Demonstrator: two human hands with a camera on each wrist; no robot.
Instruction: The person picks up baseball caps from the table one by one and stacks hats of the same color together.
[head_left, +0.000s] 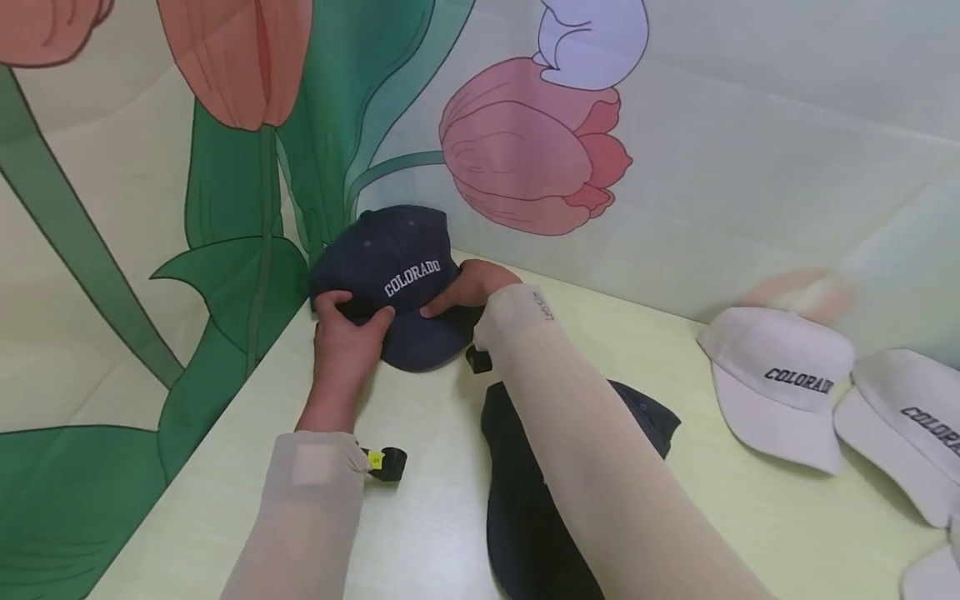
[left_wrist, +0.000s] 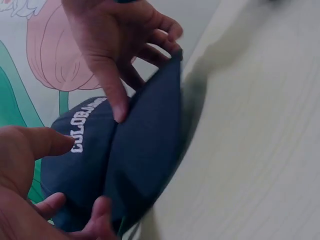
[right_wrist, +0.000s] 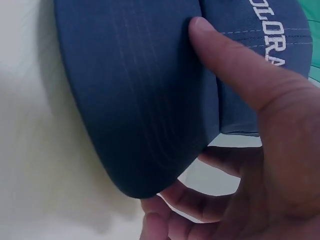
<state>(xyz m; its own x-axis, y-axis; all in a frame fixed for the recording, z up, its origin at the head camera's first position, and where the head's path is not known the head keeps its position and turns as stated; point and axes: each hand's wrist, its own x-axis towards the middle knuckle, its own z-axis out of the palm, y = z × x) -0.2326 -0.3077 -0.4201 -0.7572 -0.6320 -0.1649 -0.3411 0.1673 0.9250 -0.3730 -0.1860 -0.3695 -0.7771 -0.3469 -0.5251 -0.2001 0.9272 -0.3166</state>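
Observation:
A navy baseball cap point(head_left: 405, 258) with white COLORADO lettering sits at the far left corner of the table, against the wall cloth. My right hand point(head_left: 476, 283) pinches its brim on the right, the thumb on top at the seam and the fingers beneath the edge, as the right wrist view shows. On the cap's left side is my left hand point(head_left: 348, 337), its thumb by the brim seam and its other fingers at the cap's side. In the left wrist view the left fingers point(left_wrist: 100, 215) curl by the near end of the brim point(left_wrist: 145, 135).
A second dark cap point(head_left: 525, 500) lies on the table, partly hidden under my right forearm. White COLORADO caps point(head_left: 780, 383) stand along the right side. Behind the table hangs a cloth point(head_left: 750, 167) printed with tulips. Small black devices point(head_left: 387, 464) are strapped at my wrists.

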